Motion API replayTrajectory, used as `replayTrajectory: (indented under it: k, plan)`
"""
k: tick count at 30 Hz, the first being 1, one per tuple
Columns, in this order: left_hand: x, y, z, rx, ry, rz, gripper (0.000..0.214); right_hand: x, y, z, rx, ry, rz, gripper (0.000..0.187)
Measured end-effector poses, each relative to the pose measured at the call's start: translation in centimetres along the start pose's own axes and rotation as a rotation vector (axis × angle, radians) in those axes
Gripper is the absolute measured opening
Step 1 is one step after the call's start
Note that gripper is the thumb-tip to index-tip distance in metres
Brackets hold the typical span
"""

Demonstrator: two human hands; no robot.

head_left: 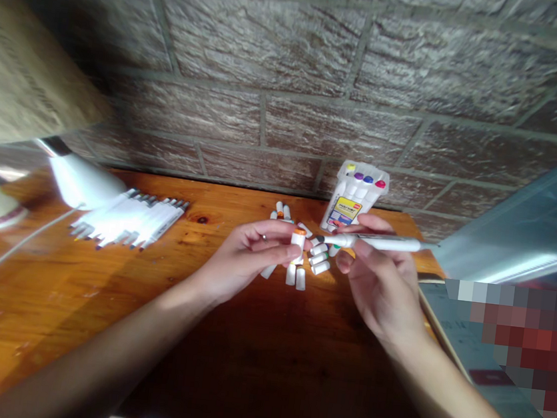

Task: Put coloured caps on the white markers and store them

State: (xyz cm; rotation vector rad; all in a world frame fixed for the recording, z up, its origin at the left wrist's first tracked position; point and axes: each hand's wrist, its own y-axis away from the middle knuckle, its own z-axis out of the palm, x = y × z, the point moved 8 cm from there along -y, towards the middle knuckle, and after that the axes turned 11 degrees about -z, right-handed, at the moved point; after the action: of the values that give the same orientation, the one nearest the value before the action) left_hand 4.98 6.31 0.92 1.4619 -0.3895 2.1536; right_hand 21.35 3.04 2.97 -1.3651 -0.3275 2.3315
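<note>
Left fingers (pixel 277 258) hold 1 apparent cap (pixel 297 243); right fingers (pixel 373 257), 1 marker (pixel 395 243).

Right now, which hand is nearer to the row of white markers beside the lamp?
Left. The left hand is to the right of the row of white markers; the right hand is farther right, past the left one.

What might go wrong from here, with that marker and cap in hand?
The marker in the right hand points its dark tip toward the nearby left hand and might smudge it. The orange-topped cap pinched there could slip and get mixed up among the loose caps close by.
</note>
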Motion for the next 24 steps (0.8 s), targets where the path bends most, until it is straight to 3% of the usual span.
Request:
replayTrajectory:
  k: [13, 24]
  plan:
    - [0.17, 0.07, 0.02, 0.006, 0.034, -0.001, 0.022, 0.42, 0.0, -0.62, 0.129, -0.115, 0.112, 0.034]
    - [0.22, 0.17, 0.07, 0.016, 0.043, -0.013, 0.023, 0.48, -0.02, -0.26, 0.087, -0.135, 0.124, 0.036]
